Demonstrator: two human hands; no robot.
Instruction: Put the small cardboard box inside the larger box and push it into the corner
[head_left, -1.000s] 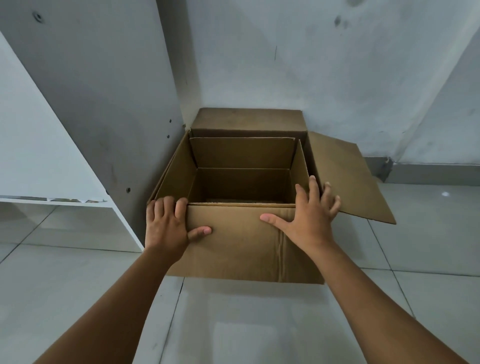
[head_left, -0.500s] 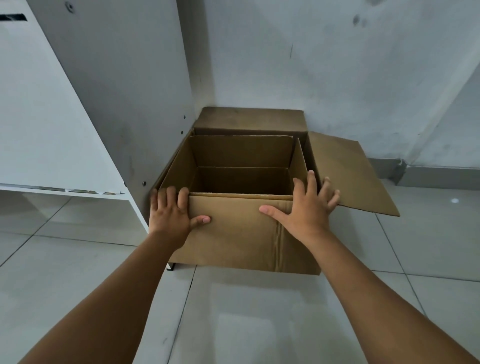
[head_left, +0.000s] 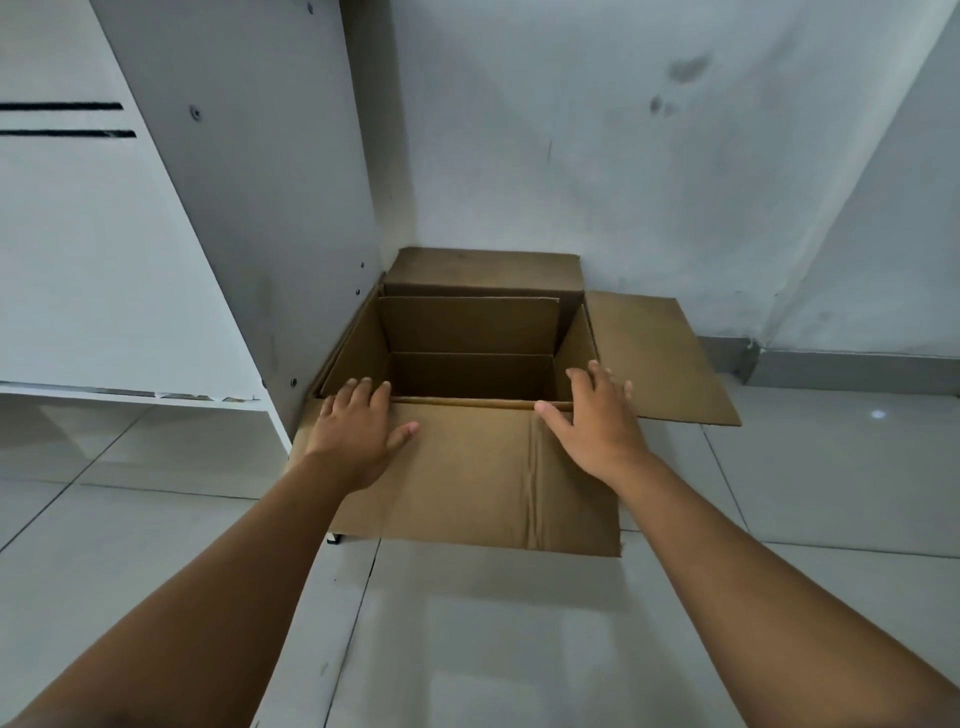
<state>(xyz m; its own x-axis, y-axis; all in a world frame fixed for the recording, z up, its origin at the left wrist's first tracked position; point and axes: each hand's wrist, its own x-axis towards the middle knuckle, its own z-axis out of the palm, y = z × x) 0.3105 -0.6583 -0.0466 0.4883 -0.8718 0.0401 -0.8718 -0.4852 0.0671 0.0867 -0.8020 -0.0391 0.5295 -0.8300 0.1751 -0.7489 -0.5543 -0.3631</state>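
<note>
Head view: your left hand (head_left: 358, 431) and right hand (head_left: 597, 421) lie flat on the larger box (head_left: 478, 478) front flap, fingers spread, gripping nothing. Small cardboard box (head_left: 470, 325) sits inside it. Larger box sits in the corner, touching cabinet (head_left: 249, 208) and wall (head_left: 623, 156).

Bare indoor room corner; grey floor tiles (head_left: 519, 649); scuffed painted wall (head_left: 623, 156); white cabinet (head_left: 104, 260) at left
</note>
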